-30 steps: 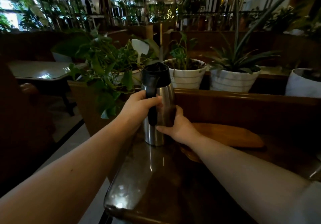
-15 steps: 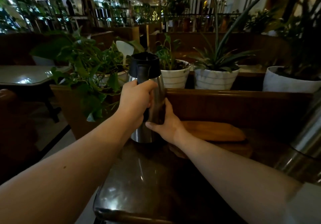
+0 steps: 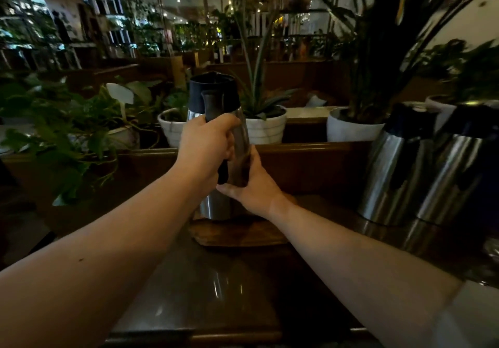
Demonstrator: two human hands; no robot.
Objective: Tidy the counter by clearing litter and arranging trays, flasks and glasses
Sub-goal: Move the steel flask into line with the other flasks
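A steel flask (image 3: 216,204) with a black lid and black handle stands upright over the left end of a wooden tray (image 3: 243,233) on the dark counter (image 3: 205,288). My left hand (image 3: 206,145) is closed around the flask's handle. My right hand (image 3: 255,185) presses against the flask's lower right side, fingers wrapped on the body. Two more steel flasks (image 3: 388,164) (image 3: 456,175) with black tops stand side by side at the right of the counter.
A wooden ledge (image 3: 310,156) runs behind the counter, carrying white plant pots (image 3: 266,129) (image 3: 351,130) and leafy plants (image 3: 67,131). The counter's front edge (image 3: 189,337) is close to me. A floor gap lies at the left.
The flask has shifted right and now stands over the wooden tray, carried by both hands. My view has swung right, bringing two more flasks into sight.
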